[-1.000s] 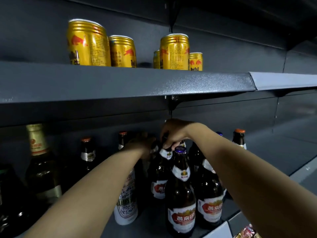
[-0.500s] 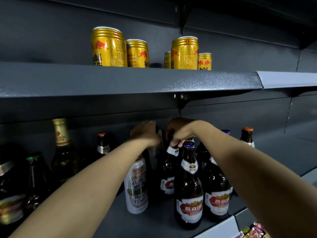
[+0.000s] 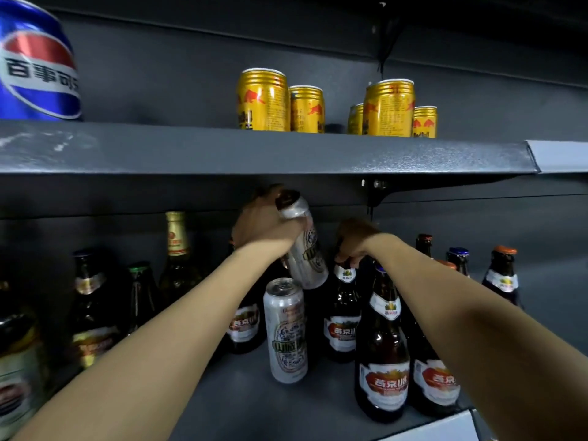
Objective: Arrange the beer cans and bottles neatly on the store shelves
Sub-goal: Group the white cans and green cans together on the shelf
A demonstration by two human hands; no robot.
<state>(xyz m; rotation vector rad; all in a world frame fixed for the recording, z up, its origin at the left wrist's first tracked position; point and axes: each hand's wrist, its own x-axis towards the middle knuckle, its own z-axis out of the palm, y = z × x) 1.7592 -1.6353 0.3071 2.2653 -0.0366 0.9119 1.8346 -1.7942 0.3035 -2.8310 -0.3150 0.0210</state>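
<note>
Moved: my left hand has lifted a silver can, tilted, above the standing can;
Right hand: pinching a brown bottle at its neck

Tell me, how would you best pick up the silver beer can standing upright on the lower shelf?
Wrap fingers round the middle of the tall silver beer can from the front. It stands upright, its round side facing out, while the brown glass bottles crowd behind and beside it, and the tilted silver can in the left hand hangs above.
</note>
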